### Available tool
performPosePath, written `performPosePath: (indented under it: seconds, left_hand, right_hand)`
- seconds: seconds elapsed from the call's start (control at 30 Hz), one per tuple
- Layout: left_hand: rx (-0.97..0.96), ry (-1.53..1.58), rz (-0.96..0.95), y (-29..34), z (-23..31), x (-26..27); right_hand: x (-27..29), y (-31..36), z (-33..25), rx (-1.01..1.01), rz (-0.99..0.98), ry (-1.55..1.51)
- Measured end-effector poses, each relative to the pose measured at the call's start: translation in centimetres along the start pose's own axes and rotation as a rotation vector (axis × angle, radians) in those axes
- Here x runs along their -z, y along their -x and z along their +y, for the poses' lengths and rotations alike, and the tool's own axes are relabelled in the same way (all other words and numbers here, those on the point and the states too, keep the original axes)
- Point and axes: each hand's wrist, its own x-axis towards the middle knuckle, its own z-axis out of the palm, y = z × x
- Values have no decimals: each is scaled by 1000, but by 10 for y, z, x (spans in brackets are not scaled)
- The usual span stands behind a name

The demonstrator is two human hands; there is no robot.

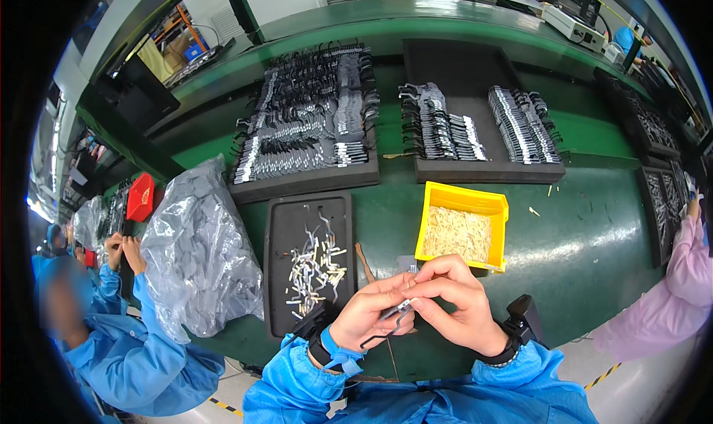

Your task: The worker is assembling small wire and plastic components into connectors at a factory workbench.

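Hand left (pixel 362 314), hand right (pixel 462 305): pinching wired part (pixel 395 310) | bench edge (pixel 416 374) near | room right of yellow bin (pixel 466 198)

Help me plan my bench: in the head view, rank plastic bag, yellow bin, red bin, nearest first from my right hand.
1. Yellow bin, just beyond the right hand
2. Plastic bag, to the left
3. Red bin, farther left

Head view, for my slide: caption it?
Left hand holds a small wired part, right hand at its end, near a yellow bin and black tray.
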Motion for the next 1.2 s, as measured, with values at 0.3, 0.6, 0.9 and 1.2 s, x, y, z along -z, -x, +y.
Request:
performPosePath:
  seconds: [0.3, 0.6, 0.9, 1.2]
  left_hand:
    - [69, -45, 85, 2, 5, -11]
    - [-713, -920, 90, -3, -6, -12]
    - [-881, -1248, 377, 2, -7, -22]
    - [-967, -1359, 449, 3, -11, -20]
  right_hand:
    - [2, -2, 1, -31, -43, -15]
    - [3, 5, 3, -187, 232, -161]
    - [1, 2, 1, -153, 143, -166]
    - [5, 3, -2, -169, 104, -150]
